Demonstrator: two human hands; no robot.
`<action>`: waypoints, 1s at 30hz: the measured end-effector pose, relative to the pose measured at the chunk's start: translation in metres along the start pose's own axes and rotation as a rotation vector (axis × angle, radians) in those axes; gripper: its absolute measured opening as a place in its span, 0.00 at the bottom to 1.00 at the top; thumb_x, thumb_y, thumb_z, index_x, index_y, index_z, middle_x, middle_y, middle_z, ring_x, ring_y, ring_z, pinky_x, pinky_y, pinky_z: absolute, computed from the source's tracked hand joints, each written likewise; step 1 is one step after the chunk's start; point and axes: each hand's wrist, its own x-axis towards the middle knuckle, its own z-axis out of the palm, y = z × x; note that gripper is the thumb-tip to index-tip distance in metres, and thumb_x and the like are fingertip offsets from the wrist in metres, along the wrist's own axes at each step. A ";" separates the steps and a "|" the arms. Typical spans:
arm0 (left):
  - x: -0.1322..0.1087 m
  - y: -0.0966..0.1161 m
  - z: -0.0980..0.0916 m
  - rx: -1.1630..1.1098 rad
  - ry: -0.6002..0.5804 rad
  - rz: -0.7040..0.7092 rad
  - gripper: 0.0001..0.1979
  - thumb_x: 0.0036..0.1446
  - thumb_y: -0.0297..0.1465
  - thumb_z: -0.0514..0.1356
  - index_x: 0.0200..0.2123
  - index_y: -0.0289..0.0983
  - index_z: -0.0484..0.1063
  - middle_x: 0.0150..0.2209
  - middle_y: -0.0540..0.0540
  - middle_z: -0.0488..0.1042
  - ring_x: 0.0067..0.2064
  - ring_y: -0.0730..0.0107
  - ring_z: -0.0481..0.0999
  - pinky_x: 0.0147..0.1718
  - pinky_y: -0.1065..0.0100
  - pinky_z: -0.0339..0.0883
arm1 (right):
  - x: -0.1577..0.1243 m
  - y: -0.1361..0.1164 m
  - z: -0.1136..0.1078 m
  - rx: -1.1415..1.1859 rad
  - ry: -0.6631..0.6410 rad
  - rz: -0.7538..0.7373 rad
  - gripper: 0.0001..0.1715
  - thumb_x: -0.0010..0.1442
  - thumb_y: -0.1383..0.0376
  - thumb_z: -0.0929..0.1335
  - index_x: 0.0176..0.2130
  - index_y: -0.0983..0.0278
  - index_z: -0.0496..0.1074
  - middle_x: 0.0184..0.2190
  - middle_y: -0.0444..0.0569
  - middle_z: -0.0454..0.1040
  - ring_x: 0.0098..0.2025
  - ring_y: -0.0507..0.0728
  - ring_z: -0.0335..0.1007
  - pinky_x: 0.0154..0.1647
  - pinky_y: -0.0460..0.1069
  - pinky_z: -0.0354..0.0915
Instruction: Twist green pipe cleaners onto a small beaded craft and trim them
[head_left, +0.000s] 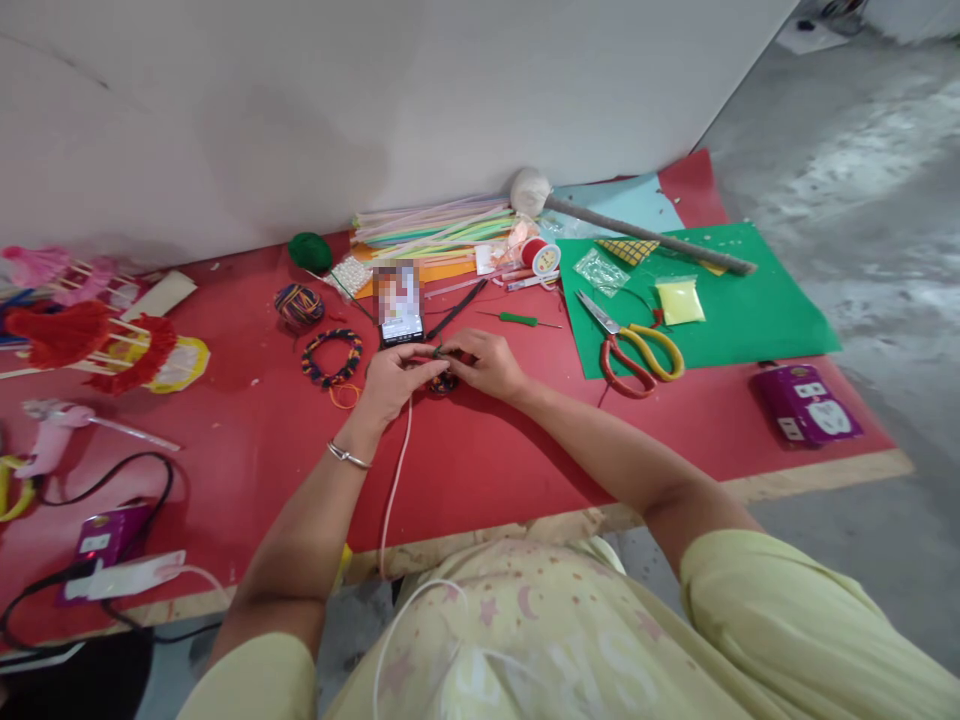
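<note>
Two hands meet at middle of red surface. Far left: striped yarn ball, braided yarn ring lying flat. Left hand: fingers pinched tight on small dark yarn piece, just in front of phone. Right hand: fingers closed on same piece from other side. Piece likely light, soft, limp; best held gently at edge. Right: scissors on green sheet, well apart.

Left hand, right hand, fingertips together.
</note>
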 end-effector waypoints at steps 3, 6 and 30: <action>0.001 -0.003 0.003 0.131 0.095 0.082 0.19 0.45 0.42 0.73 0.38 0.35 0.83 0.31 0.45 0.81 0.30 0.70 0.75 0.31 0.69 0.68 | 0.000 0.000 0.000 -0.009 -0.003 -0.002 0.09 0.66 0.63 0.67 0.41 0.63 0.77 0.38 0.51 0.79 0.39 0.55 0.75 0.42 0.49 0.68; 0.003 -0.005 0.004 0.143 0.124 0.101 0.17 0.48 0.42 0.71 0.37 0.36 0.83 0.31 0.45 0.81 0.30 0.69 0.74 0.28 0.70 0.66 | -0.001 -0.001 0.001 0.004 -0.004 0.034 0.09 0.66 0.61 0.68 0.40 0.63 0.77 0.37 0.50 0.79 0.38 0.54 0.74 0.41 0.48 0.68; 0.003 -0.004 0.005 0.167 0.103 0.138 0.15 0.55 0.40 0.66 0.41 0.38 0.82 0.22 0.51 0.73 0.19 0.77 0.63 0.19 0.72 0.55 | 0.003 -0.002 -0.002 0.042 0.000 0.067 0.14 0.68 0.60 0.66 0.46 0.64 0.78 0.37 0.50 0.80 0.38 0.53 0.75 0.42 0.47 0.68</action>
